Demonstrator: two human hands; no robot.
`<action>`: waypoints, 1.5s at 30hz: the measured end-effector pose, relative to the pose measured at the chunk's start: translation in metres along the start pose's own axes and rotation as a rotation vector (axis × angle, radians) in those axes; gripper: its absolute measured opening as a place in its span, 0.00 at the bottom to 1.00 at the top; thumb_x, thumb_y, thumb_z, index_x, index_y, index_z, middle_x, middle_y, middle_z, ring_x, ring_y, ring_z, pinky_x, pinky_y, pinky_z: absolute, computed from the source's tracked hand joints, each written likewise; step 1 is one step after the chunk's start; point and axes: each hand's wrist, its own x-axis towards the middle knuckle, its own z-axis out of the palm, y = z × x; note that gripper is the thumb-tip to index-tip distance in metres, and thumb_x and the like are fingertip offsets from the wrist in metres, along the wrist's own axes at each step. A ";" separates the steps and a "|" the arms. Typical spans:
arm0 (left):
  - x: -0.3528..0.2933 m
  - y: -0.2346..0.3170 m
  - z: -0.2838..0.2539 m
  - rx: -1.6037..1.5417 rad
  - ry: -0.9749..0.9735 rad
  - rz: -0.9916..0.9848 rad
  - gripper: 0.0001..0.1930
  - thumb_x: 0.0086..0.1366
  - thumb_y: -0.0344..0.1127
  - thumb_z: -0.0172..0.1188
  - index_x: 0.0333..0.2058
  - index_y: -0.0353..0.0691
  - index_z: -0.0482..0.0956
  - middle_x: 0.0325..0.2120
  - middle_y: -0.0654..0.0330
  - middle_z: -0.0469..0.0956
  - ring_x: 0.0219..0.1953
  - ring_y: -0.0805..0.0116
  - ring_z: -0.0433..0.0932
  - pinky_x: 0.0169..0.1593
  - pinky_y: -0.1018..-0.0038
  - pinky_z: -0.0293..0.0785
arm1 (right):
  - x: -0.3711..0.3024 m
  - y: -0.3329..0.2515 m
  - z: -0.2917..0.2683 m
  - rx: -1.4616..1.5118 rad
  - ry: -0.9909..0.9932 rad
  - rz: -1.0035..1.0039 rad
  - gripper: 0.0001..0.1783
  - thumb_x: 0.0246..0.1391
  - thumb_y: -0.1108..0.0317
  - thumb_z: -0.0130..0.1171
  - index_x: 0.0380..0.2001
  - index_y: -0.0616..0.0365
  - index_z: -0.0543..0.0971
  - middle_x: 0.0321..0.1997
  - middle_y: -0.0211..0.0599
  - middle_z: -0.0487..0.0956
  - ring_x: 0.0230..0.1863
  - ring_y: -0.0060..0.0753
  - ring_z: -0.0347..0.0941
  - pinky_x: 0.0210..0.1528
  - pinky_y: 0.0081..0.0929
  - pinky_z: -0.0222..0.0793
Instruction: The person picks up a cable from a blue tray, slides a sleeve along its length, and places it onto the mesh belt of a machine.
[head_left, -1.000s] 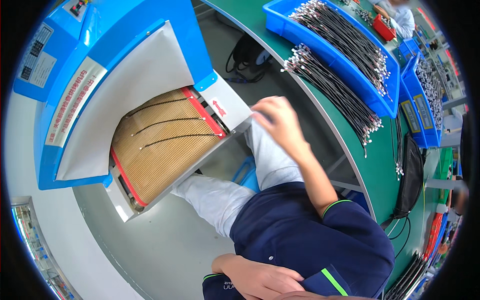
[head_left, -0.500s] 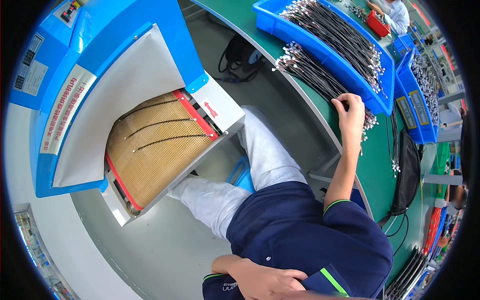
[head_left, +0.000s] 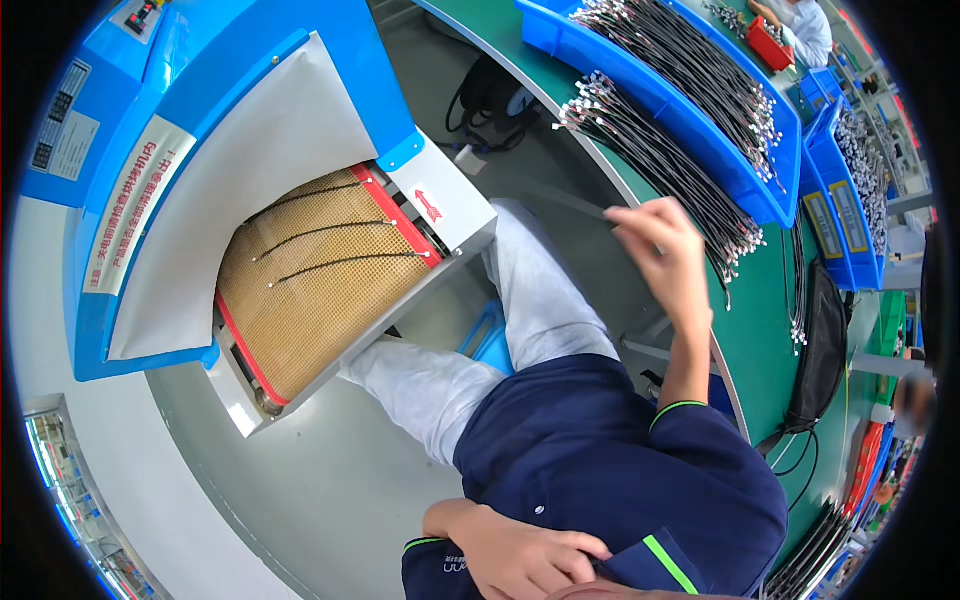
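Observation:
My right hand (head_left: 664, 258) is in the air between the oven-like conveyor machine and the green table, its fingers slightly blurred and apart, with nothing visible in them. Just beyond it a pile of black cables (head_left: 655, 160) with white connectors lies on the table, beside a blue bin (head_left: 785, 205) of similar cables. My left hand (head_left: 525, 555) rests against the front of my dark blue shirt, fingers stretched out and holding nothing. On the tan mesh belt (head_left: 290, 330) to the left lie three black cables (head_left: 345, 268), spaced apart and roughly parallel.
The blue and white machine (head_left: 345, 75) covers the left side, with a white curtain (head_left: 240, 190) over its opening. A black pouch (head_left: 815, 350) and more blue bins (head_left: 850, 235) stand at the right. Another person in white (head_left: 805, 35) sits far off beside a red bin (head_left: 768, 45).
My right hand has lifted off the cable pile and moved left, out past the table edge. My left hand stays on the shirt. The view has shifted slightly.

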 end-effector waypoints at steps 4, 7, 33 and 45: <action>0.001 0.021 -0.034 0.430 0.219 0.123 0.12 0.61 0.38 0.58 0.36 0.34 0.77 0.37 0.51 0.77 0.42 0.54 0.74 0.44 0.57 0.68 | -0.011 -0.004 0.037 0.199 -0.212 -0.124 0.08 0.41 0.77 0.64 0.29 0.58 0.80 0.26 0.33 0.75 0.25 0.28 0.72 0.27 0.23 0.68; -0.041 0.026 -0.039 1.823 0.935 -0.558 0.23 0.52 0.35 0.62 0.48 0.39 0.70 0.49 0.48 0.67 0.51 0.48 0.66 0.52 0.56 0.61 | -0.013 -0.009 0.045 0.250 -0.332 -0.200 0.06 0.42 0.76 0.63 0.28 0.60 0.79 0.25 0.33 0.75 0.26 0.32 0.74 0.28 0.25 0.69; -0.080 0.001 -0.085 1.170 1.212 -0.943 0.06 0.59 0.30 0.58 0.34 0.34 0.77 0.25 0.56 0.74 0.24 0.67 0.73 0.29 0.75 0.68 | -0.023 -0.021 0.110 0.438 -0.544 -0.469 0.12 0.40 0.74 0.60 0.33 0.56 0.80 0.30 0.31 0.75 0.33 0.33 0.73 0.35 0.28 0.72; -0.078 -0.002 -0.086 1.676 0.953 -0.801 0.07 0.52 0.28 0.63 0.31 0.36 0.78 0.25 0.59 0.76 0.27 0.64 0.74 0.31 0.70 0.71 | -0.026 -0.030 0.115 0.558 -0.570 -0.370 0.06 0.45 0.74 0.61 0.30 0.60 0.78 0.28 0.37 0.77 0.28 0.36 0.75 0.31 0.28 0.72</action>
